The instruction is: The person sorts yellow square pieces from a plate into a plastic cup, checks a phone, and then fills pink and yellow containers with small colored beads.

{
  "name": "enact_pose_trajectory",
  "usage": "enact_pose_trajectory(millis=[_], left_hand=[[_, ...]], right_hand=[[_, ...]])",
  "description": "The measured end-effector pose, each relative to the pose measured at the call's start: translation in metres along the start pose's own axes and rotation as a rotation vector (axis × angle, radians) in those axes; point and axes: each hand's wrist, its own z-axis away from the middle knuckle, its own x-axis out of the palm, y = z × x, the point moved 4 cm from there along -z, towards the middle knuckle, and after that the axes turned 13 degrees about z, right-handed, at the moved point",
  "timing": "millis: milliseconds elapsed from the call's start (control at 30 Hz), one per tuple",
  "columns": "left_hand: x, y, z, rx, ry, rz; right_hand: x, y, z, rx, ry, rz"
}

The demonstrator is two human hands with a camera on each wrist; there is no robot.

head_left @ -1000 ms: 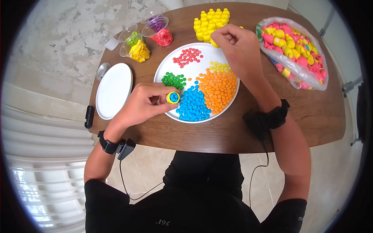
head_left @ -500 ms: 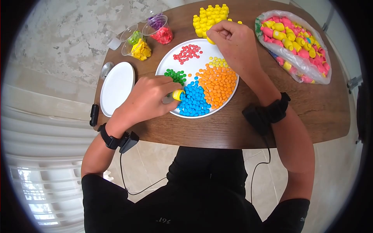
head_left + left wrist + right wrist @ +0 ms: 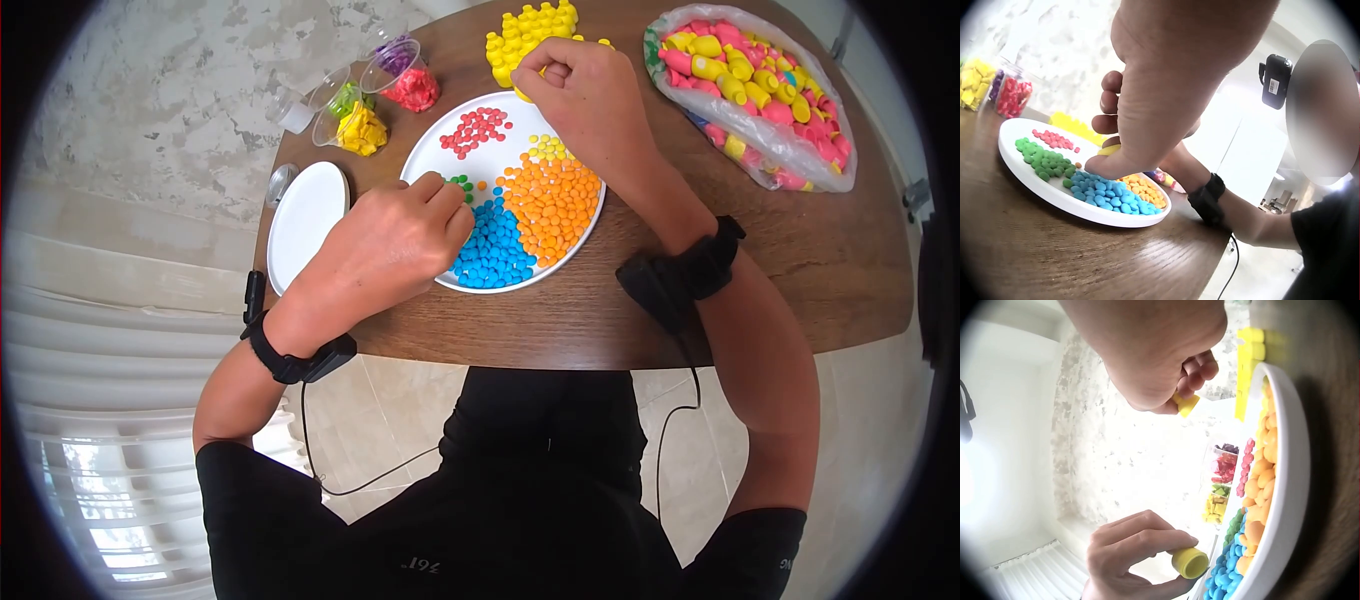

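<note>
My left hand point(image 3: 400, 235) is turned knuckles up over the left side of the round white plate point(image 3: 425, 150). It pinches a small yellow bottle point(image 3: 1191, 564), tipped low beside the blue candies point(image 3: 492, 250); in the head view the hand hides the bottle. Above the plate's far right rim my right hand point(image 3: 595, 110) pinches a small yellow bottle piece point(image 3: 1187, 406) between thumb and fingers. The plate also bears orange candies point(image 3: 552, 205), a few yellow candies point(image 3: 548, 148), red candies point(image 3: 475, 130) and green candies point(image 3: 1041, 159), grouped by colour.
Several yellow bottles point(image 3: 530, 35) stand packed behind the plate. At the far right lies a clear bag point(image 3: 800, 165) of pink and yellow pieces. Clear cups with yellow pieces point(image 3: 362, 130) and red pieces point(image 3: 413, 88) stand back left, near a smaller white plate point(image 3: 308, 220).
My left hand has rolled over, tipping the bottle, whose open end with blue candies faced up earlier, toward the plate. My right hand keeps its yellow piece near the plate's far rim.
</note>
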Motion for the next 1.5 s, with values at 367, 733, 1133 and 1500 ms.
enact_pose_trajectory(millis=[367, 733, 1133, 1500], left_hand=[[0.008, -0.035, 0.03, -0.399, 0.102, 0.603], [0.025, -0.027, 0.006, -0.474, 0.093, 0.954], [0.026, -0.059, -0.002, -0.652, 0.158, 1.099], [0.04, -0.065, -0.015, -0.579, 0.169, 1.082]], right_hand=[[0.001, 0.001, 0.0, 0.022, -0.03, 0.019], [0.004, 0.011, -0.003, 0.004, 0.012, 0.081], [-0.002, 0.004, -0.002, 0.052, -0.054, 0.061], [0.0, 0.004, -0.001, 0.048, -0.06, 0.042]])
